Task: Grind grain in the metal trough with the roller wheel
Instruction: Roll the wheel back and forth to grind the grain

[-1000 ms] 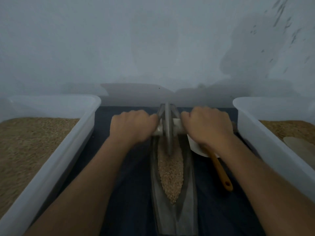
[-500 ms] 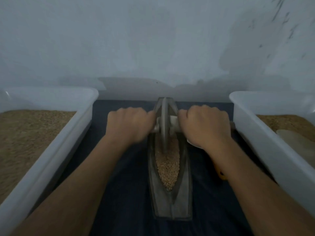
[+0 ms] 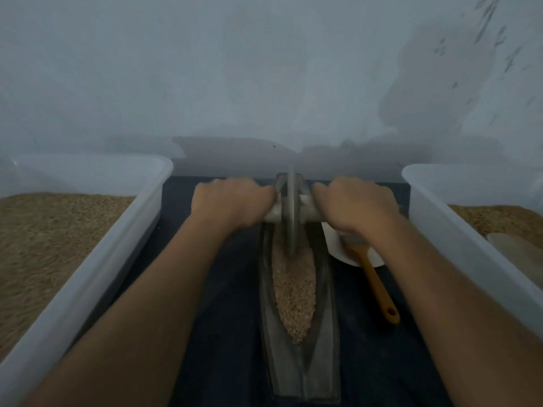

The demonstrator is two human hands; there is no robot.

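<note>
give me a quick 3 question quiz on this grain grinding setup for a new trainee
1. True or false: the roller wheel stands at the near end of the metal trough.
2. What does each hand grip? A) the trough's rim B) the wheel's axle handle C) a bin
3. What lies just right of the trough?

Key
1. False. It stands at the far end; the grain lies nearer the person.
2. B. The left hand and the right hand grip the axle handle on either side of the wheel.
3. An orange-handled tool resting on a white dish.
</note>
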